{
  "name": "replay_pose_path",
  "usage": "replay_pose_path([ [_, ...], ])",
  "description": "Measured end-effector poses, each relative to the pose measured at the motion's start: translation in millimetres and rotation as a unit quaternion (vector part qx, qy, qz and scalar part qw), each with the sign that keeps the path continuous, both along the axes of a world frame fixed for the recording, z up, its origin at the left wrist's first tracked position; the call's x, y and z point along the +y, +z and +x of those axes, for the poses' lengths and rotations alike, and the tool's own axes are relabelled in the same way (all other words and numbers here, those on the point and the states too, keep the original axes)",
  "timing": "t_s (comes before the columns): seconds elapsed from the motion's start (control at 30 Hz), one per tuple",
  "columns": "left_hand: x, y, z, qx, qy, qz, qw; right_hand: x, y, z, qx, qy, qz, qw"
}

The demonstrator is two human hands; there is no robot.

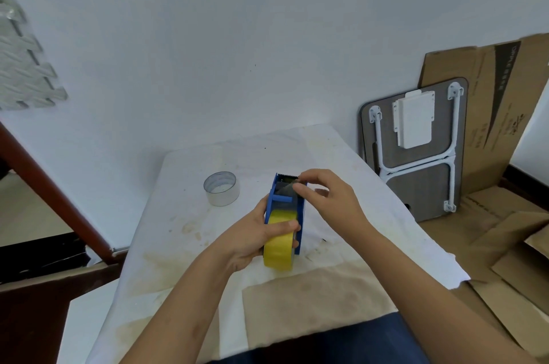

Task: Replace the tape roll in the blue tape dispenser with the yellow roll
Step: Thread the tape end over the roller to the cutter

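White plastered wall (237, 37) fills the top half. Grey foam puzzle mat (20, 60) hangs at the upper left edge. Flattened brown cardboard sheets (505, 114) lean on the wall and lie on the floor to the right; in front of them leans a folded grey lap table with white legs (416, 182).

Tabletop covered with a stained white cloth (208, 233) runs down the centre, with a tan patch on the cloth near the front edge.

Blue plastic tape dispenser (300, 215) is at mid tabletop, lengthwise away from the camera, serrated cutter end at the far side. Can't tell whether it rests on the cloth or is lifted. Yellow tape roll (279, 253) sits in the near end of the dispenser, its near curve sticking out past the frame.

Left hand (252, 239): grip wrapped around the near left side of the dispenser, thumb lying across the top of the yellow roll, fingers closed on it.

Right hand (329, 200): thumb and forefinger pinched together on the loose end of the tape, just beside the cutter; other fingers loosely curled.

Clear tape roll with see-through core (222, 188) stands on the cloth left of the dispenser, apart from both hands.
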State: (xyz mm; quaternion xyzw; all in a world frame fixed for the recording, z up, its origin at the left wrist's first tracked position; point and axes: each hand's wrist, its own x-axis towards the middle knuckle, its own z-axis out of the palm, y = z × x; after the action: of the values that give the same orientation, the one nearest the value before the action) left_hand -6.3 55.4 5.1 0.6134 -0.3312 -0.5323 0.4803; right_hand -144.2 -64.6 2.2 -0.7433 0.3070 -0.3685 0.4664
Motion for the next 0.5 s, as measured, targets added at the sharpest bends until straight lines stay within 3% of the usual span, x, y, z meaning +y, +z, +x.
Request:
replay_pose_path([
  [0.13, 0.4, 0.0, -3.3, 0.002, 0.002, -0.009, 1.0, -1.8, -5.4, 3.2, 0.026, 0.014, -0.024, 0.999],
  [0.5, -2.0, 0.3, -11.4, -0.011, -0.008, -0.029, 0.999, -5.4, 9.3, 6.5, -0.004, 0.004, -0.114, 0.994],
])
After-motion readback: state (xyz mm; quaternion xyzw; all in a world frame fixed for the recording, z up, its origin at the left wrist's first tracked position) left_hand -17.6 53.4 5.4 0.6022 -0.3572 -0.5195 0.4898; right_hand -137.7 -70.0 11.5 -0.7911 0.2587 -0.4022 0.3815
